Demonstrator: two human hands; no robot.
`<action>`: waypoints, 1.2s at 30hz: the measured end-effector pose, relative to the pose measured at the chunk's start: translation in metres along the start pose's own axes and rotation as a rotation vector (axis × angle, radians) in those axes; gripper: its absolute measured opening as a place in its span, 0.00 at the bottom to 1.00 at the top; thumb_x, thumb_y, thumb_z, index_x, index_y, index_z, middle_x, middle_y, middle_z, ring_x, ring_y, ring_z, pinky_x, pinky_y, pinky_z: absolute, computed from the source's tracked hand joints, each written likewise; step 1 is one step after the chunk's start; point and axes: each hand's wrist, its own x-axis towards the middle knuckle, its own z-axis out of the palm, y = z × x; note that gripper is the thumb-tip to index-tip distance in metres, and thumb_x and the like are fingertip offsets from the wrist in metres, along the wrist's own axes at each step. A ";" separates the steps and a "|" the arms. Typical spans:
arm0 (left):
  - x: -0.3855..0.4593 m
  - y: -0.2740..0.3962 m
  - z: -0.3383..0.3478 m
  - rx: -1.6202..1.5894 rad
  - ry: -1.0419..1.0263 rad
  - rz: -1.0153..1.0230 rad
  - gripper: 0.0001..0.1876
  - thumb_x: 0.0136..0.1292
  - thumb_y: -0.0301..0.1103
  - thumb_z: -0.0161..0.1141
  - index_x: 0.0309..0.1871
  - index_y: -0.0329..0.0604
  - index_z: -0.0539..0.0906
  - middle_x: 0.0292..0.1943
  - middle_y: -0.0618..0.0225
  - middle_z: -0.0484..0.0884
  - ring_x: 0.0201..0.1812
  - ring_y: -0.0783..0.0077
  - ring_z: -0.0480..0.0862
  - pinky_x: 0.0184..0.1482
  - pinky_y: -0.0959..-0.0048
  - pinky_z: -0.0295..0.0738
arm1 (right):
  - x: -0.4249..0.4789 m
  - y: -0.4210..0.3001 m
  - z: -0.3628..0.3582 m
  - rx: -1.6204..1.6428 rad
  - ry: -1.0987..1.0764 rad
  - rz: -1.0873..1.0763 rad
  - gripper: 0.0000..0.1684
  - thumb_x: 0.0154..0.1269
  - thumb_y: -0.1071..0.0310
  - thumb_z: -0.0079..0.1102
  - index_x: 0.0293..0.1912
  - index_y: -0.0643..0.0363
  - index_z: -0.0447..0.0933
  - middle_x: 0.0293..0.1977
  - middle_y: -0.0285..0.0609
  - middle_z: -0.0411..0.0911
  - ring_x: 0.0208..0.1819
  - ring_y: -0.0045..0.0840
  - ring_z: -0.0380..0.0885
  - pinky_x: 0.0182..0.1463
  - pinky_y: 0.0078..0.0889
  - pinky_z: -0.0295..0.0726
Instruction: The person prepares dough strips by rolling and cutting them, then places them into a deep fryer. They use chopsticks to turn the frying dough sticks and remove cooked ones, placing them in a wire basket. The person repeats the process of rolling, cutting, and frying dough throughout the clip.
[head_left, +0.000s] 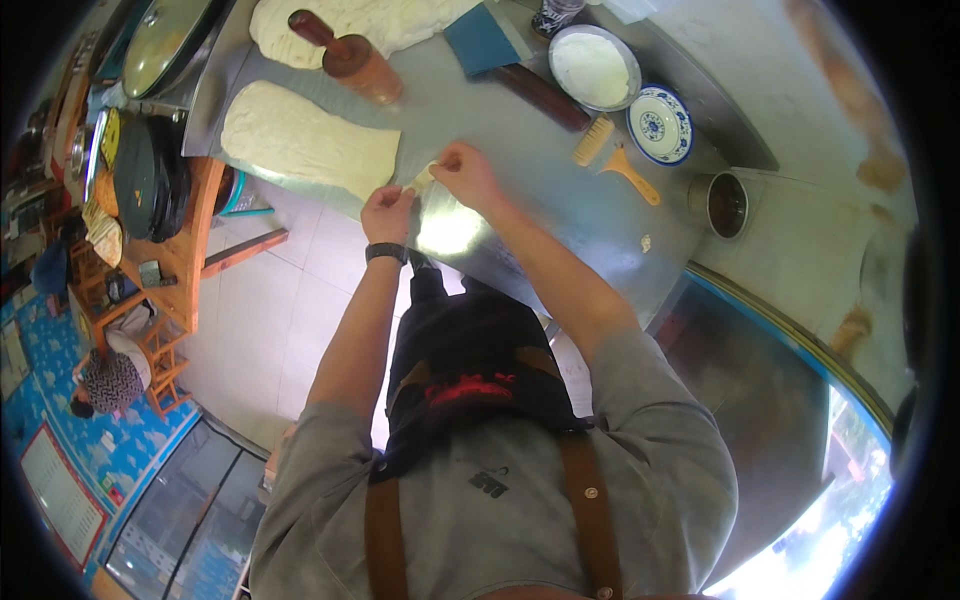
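A small strip of dough is stretched between my two hands above the front edge of the steel worktop. My left hand, with a dark band on its wrist, pinches the lower end. The upper end is between the fingers of my right hand. Just left of the hands lies a flattened slab of dough, its cut right end close to my left fingers. Behind it a wooden roller with a handle rests by a larger mass of dough.
A blue scraper, a dark rolling pin, a bowl of white flour, a patterned plate and two brushes lie on the right. A metal pot stands beyond. At left, a wooden table holds black pans; a person sits farther off.
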 end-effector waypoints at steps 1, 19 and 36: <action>0.010 0.007 0.005 -0.081 -0.029 0.047 0.12 0.58 0.26 0.73 0.43 0.34 0.83 0.32 0.68 0.84 0.33 0.77 0.83 0.38 0.76 0.80 | -0.002 -0.003 -0.008 0.142 0.081 0.016 0.12 0.59 0.68 0.68 0.38 0.63 0.76 0.28 0.42 0.80 0.31 0.27 0.81 0.38 0.33 0.80; 0.102 0.046 -0.017 0.522 -0.142 0.575 0.17 0.58 0.33 0.70 0.49 0.40 0.80 0.37 0.58 0.83 0.40 0.59 0.83 0.44 0.64 0.79 | 0.065 -0.011 -0.008 -0.253 -0.099 0.086 0.12 0.64 0.61 0.64 0.43 0.57 0.85 0.37 0.48 0.86 0.40 0.36 0.86 0.45 0.33 0.82; 0.039 -0.007 -0.041 -0.596 -0.182 -0.491 0.23 0.70 0.46 0.63 0.39 0.25 0.82 0.35 0.54 0.86 0.34 0.64 0.88 0.39 0.73 0.86 | 0.069 -0.025 0.072 -0.565 -0.478 -0.151 0.14 0.57 0.58 0.68 0.34 0.60 0.81 0.34 0.50 0.81 0.36 0.42 0.80 0.43 0.41 0.78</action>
